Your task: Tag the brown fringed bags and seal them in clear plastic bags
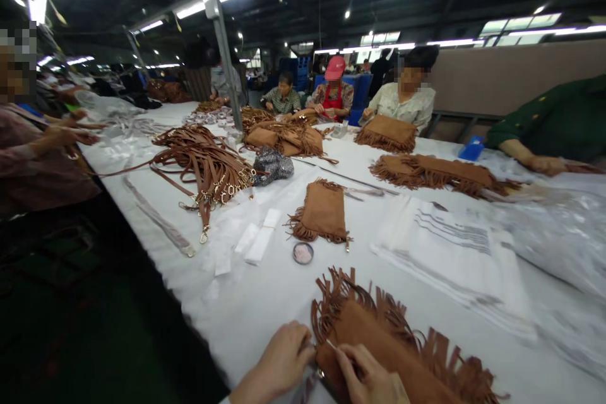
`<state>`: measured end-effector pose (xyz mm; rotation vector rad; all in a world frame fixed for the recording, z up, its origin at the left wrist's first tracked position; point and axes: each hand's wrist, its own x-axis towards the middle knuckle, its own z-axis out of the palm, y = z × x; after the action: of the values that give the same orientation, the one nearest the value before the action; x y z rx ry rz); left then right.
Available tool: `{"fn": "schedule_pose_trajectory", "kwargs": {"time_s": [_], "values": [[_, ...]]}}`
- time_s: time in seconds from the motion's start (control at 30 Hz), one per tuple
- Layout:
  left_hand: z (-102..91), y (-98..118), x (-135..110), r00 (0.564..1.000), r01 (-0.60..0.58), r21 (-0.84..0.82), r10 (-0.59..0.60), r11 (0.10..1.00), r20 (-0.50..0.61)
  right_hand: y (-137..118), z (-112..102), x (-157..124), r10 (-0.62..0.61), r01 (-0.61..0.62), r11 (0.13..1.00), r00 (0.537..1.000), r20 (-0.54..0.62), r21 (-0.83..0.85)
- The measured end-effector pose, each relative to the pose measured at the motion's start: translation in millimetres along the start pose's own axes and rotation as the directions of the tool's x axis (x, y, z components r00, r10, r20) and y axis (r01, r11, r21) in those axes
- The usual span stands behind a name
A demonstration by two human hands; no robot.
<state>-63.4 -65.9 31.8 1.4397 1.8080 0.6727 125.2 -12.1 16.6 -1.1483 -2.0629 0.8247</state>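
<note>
A brown suede-like fringed bag [379, 334] lies on the white table right in front of me, its strips fanned out along the far and right sides. My left hand [286, 356] is closed, pinching the bag's left corner beside a small gold-coloured metal ring [320, 374]. Over the bag's near left part, my right hand [367, 374] is closed with a thin white stick [331, 345] between thumb and fingers; its tip points toward the left hand. What exactly lies under the left fingertips is hidden.
Beyond the bag are a small round dish [303, 253], another fringed bag [324, 209] and white paper strips [262, 237]. Brown straps [203, 164] with metal clasps pile up at left. White printed bags [449, 252] lie at right. Several people work around the table [255, 315].
</note>
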Motion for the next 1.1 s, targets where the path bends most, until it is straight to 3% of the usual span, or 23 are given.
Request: {"fn": "schedule_pose_trajectory", "kwargs": {"time_s": [0.1, 0.3, 0.43, 0.63, 0.87, 0.97, 1.1], "values": [[1.2, -2.2, 0.8, 0.993, 0.030, -0.071, -0.022, 0.997, 0.117, -12.2, -1.8, -0.8, 0.091, -0.091, 0.995, 0.996, -0.002, 0.035], [7.9, -2.5, 9.3, 0.974, 0.177, -0.304, -0.122, 0.936, 0.192, -14.5, -3.4, -2.2, 0.169, -0.168, 0.981, 0.986, 0.006, 0.099], [5.5, -2.5, 11.5, 0.922, 0.342, -0.476, -0.193, 0.810, 0.335, -13.3, -4.1, -2.6, 0.178, -0.181, 0.979, 0.983, 0.031, 0.098], [3.6, -15.0, 10.5, 0.869, 0.481, -0.649, -0.221, 0.590, 0.444, -17.5, -4.9, -1.3, 0.186, -0.190, 0.976, 0.981, 0.046, 0.102], [11.2, -26.3, 15.5, 0.781, 0.624, -0.714, -0.265, 0.317, 0.566, -29.1, -13.3, 7.5, 0.255, -0.271, 0.958, 0.955, 0.154, 0.093], [5.5, -28.3, 16.1, 0.760, 0.650, -0.704, -0.229, 0.285, 0.609, -34.5, -14.9, 15.1, 0.281, -0.313, 0.944, 0.928, 0.244, 0.104], [-5.8, -27.6, 15.8, 0.772, 0.631, -0.711, -0.155, 0.310, 0.617, -39.7, -11.4, 26.0, 0.323, -0.387, 0.913, 0.880, 0.348, 0.129]]}}
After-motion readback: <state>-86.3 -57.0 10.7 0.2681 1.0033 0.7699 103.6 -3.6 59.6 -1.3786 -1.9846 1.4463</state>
